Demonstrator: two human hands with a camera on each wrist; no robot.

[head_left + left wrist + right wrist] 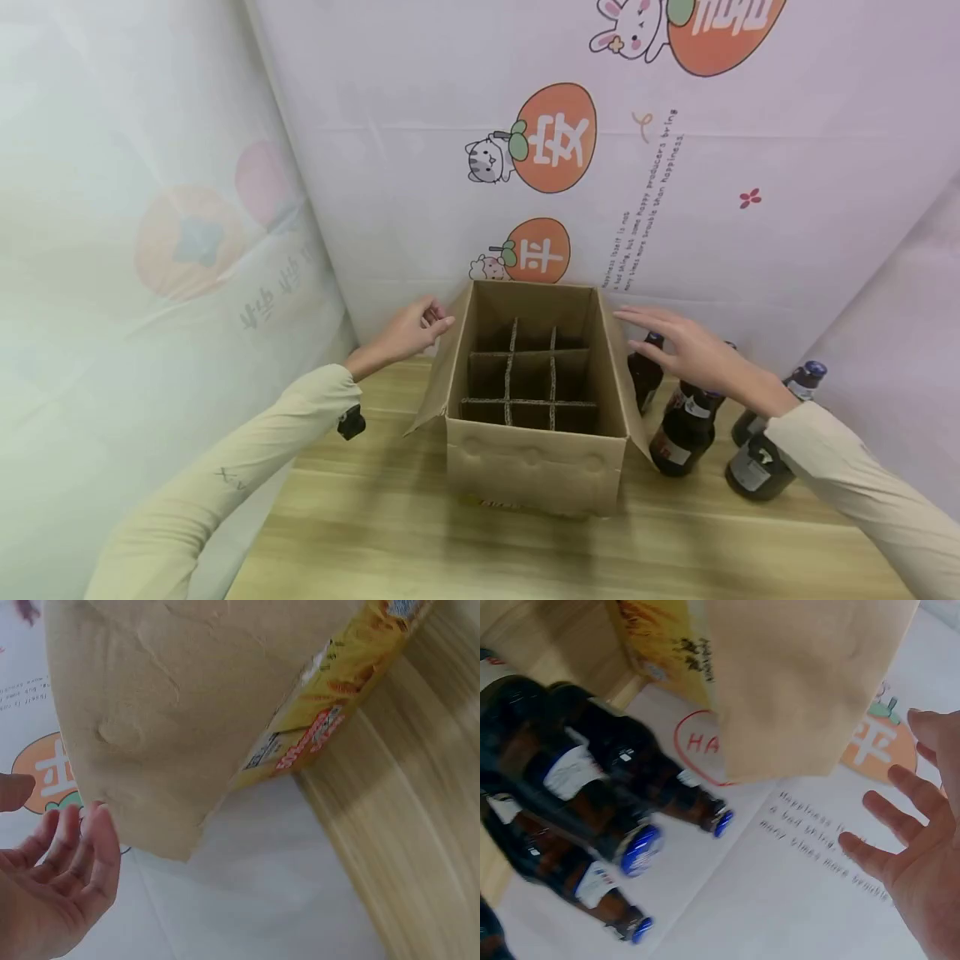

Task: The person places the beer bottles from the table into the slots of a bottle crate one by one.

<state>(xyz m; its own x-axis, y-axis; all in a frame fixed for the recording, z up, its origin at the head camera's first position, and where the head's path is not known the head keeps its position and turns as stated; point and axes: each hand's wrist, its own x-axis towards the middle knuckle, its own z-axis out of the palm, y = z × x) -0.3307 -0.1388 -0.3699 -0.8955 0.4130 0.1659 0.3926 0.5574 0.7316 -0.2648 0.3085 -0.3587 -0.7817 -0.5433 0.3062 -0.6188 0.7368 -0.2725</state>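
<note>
An upright cardboard box (536,471) stands on the table with its top unfolded, and a grid of cardboard dividers (531,353) shows inside. My left hand (408,331) is beside the far left corner, fingers loosely bent and holding nothing. In the left wrist view its fingertips come right at the edge of the hanging left flap (172,697). On the other side, my right hand (693,354) is spread by the right flap (795,690), with nothing in its grasp. Beneath that hand are several dark glass bottles (681,437) with blue caps.
The wooden table (360,533) carries the box and the bottles. A printed white sheet (420,192) hangs close behind the box, and another white sheet (97,275) rises at the left. More bottles (757,471) stand under the right forearm.
</note>
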